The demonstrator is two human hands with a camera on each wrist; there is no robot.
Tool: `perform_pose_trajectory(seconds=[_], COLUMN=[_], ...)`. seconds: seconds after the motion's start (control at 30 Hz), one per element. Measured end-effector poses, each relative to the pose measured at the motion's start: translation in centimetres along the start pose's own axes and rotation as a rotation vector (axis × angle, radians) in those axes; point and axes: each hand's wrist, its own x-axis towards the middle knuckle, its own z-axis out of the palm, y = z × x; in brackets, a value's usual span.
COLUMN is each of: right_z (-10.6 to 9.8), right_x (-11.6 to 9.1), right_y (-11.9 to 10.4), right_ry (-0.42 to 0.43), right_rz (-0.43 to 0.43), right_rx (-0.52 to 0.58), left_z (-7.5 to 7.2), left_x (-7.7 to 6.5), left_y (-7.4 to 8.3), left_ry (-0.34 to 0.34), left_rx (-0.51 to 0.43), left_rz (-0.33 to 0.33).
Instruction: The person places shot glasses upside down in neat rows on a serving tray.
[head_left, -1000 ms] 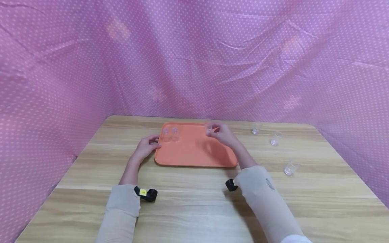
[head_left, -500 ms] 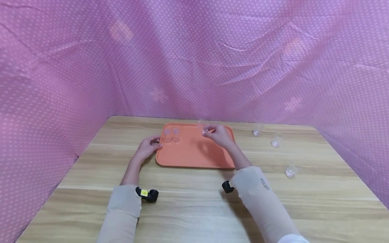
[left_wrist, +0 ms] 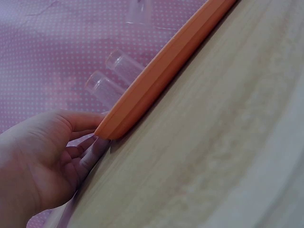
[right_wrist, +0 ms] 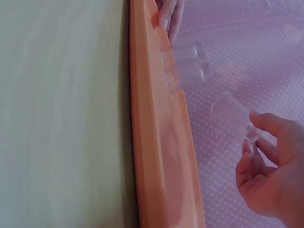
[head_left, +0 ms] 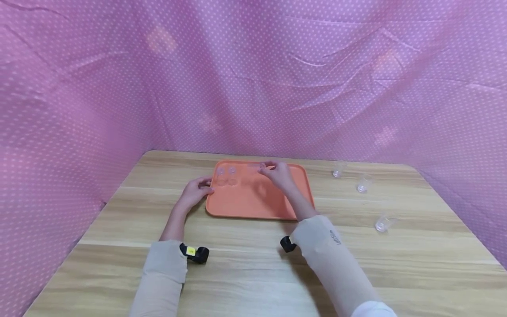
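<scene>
Near its back edge, the orange tray [head_left: 253,202] bears two clear plastic cups, a left cup [head_left: 220,175] and a right cup [head_left: 232,175], standing mouth down side by side. My left hand [head_left: 195,192] grips the tray's left edge; in the left wrist view its fingers [left_wrist: 88,156] meet the tray corner from above and below. Above the tray's back part, my right hand [head_left: 280,176] pinches another clear cup [right_wrist: 230,114] by its base with thumb and fingertips. That cup is tilted, its mouth angled toward the tray, apart from the standing pair.
To the right of the tray, three more clear cups stand on the wooden table [head_left: 237,273]: a far cup [head_left: 337,170], a middle cup [head_left: 363,184] and a near cup [head_left: 383,223]. A pink dotted cloth [head_left: 253,88] hangs around the back and sides.
My right hand has moved left over the tray with its cup, and the cup has tipped over from mouth up toward mouth down. The left hand stays on the tray's edge.
</scene>
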Motion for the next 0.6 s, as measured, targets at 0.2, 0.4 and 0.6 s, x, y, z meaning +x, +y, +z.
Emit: perform_pose_trajectory(seconds=[0.2,0.4,0.6], right_z=[1.6,3.3,5.1], right_x=[0.6,1.1,1.5], right_y=[0.0,0.2,0.2], right_ry=[0.061,0.079,0.102], right_rz=[0.064,0.104,0.096], right_rx=[0.253,0.405,0.396], left_z=[0.0,0.0,0.0], left_x=[0.0,0.0,0.0], left_y=[-0.1,0.1,0.1], left_ry=[0.004,0.002,0.007], left_rx=[-0.031,-0.031,-0.001], left_rz=[-0.001,0.009,0.006])
